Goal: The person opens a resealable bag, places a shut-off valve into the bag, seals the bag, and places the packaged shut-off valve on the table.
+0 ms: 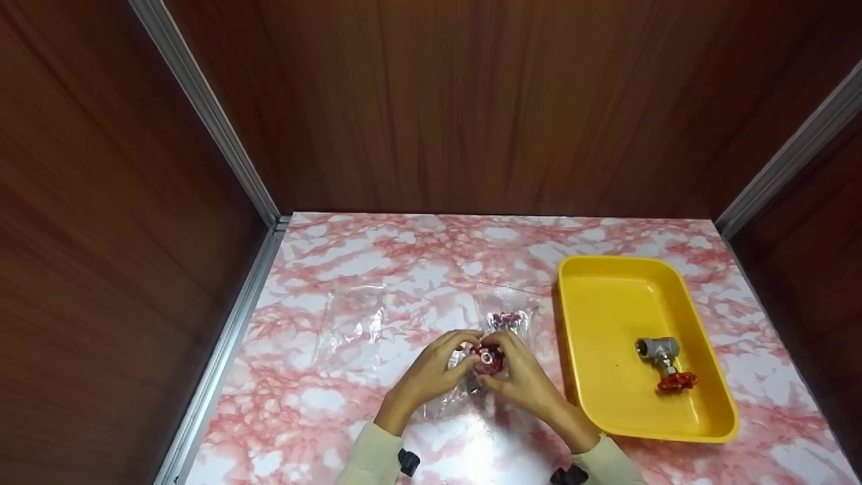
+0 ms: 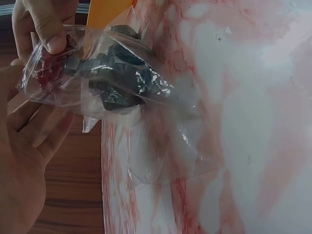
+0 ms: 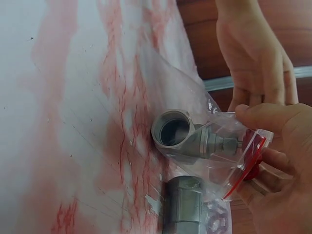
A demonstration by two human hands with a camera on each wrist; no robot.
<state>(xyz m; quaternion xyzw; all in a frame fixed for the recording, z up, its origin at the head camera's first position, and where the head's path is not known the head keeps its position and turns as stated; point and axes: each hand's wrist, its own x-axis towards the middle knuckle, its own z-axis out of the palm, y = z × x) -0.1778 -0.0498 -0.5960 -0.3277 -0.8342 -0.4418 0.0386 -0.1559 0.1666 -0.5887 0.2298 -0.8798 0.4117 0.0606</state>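
Between my two hands is a metal valve (image 3: 207, 141) with a red handwheel (image 1: 487, 364), inside a clear plastic bag (image 2: 165, 161) with a red strip along its mouth. My right hand (image 1: 525, 380) grips the handwheel through the bag, thumb on one side and fingers curled round the other. At the bag's mouth, my left hand (image 1: 431, 370) pinches the plastic, its other fingers spread below the wheel in the left wrist view. The valve's round threaded opening faces the right wrist camera, close over the table.
A second bagged valve (image 3: 183, 204) lies just beyond the hands. Flat on the table at left is another clear bag (image 1: 353, 330). At right, a yellow tray (image 1: 572, 337) holds an unbagged valve (image 1: 663, 353) with a red handwheel. Wood-look panels (image 1: 431, 108) enclose the table.
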